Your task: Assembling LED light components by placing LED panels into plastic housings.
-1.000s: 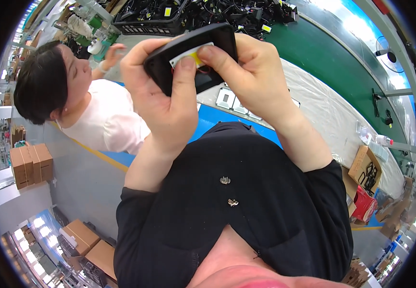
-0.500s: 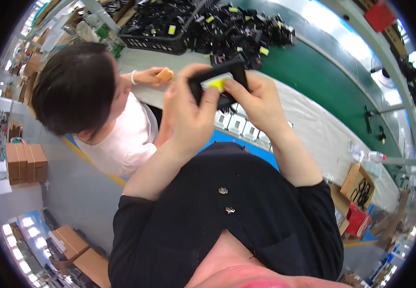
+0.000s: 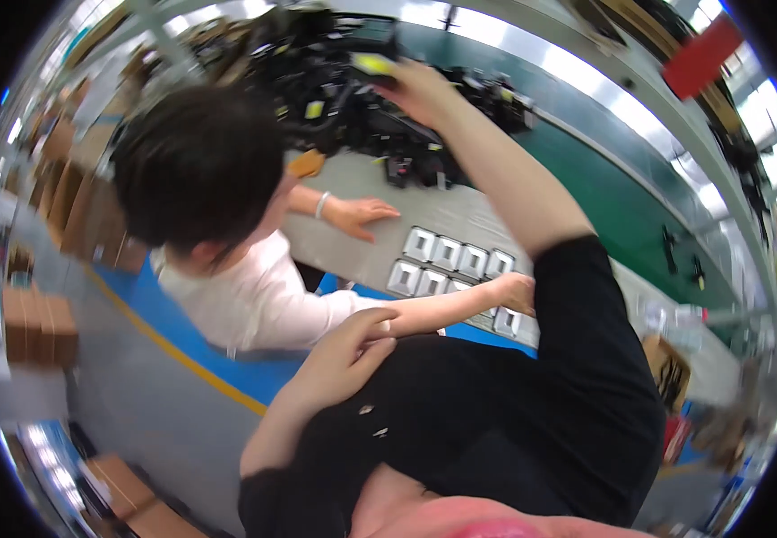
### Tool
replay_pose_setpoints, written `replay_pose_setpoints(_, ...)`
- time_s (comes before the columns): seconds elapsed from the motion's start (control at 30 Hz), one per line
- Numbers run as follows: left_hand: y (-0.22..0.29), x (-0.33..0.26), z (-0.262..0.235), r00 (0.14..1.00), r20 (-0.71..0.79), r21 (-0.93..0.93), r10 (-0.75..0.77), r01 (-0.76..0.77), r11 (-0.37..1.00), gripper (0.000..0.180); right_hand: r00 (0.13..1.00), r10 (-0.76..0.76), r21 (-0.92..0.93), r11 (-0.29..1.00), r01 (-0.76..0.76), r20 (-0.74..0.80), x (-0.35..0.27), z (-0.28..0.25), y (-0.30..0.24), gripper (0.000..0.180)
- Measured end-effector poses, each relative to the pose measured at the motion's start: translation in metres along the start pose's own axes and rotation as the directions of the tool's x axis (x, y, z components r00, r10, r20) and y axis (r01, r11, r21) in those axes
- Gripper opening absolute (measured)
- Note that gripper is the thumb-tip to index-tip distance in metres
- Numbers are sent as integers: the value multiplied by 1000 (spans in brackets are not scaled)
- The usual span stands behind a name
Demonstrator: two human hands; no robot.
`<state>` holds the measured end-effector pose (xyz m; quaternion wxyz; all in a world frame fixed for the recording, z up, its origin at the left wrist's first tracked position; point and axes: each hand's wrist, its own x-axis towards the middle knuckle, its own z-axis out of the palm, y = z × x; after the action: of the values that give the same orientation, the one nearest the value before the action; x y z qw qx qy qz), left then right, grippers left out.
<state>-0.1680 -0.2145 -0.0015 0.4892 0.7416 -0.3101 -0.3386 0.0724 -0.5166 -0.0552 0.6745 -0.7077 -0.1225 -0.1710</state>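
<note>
Right hand (image 3: 415,90): stretched far forward, fingers closed around a black device with a yellow label (image 3: 369,56), held over the pile of black parts (image 3: 379,117).
Left hand (image 3: 344,354): loosely curled, fingers narrow and holding nothing, resting against the person's black shirt (image 3: 496,421).
Tabletop (image 3: 424,215): grey, below the right-hand fingers.
White square trays (image 3: 451,264): in rows between the two hands.
Co-worker: dark hair, white top (image 3: 245,300), one hand (image 3: 362,215) flat on the tabletop, the other (image 3: 514,291) beside the trays.
</note>
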Motion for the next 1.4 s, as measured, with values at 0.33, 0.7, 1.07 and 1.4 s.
replay_pose_setpoints(0.33, -35, 38, 16, 987, -4, -140, -161, 159, 977, 31, 789, 489, -353, 711, -608, -373, -38, -109, 118, 49)
replay_pose_setpoints(0.7, -17, 79, 62, 871, -47, -408, -488, 430, 806, 32, 503, 520, -204, 527, -825, -691, -142, -355, 228, 64)
replay_pose_setpoints(1.07, -11, 93, 102, 767, -149, -483, -624, 494, 723, 30, 354, 732, 592, 679, -433, -582, -110, -391, 261, 33)
replay_pose_setpoints(1.4, -20, 111, 103, 898, -15, -369, -440, 404, 837, 30, 383, 369, -41, 673, -739, -847, -317, -420, 154, 35)
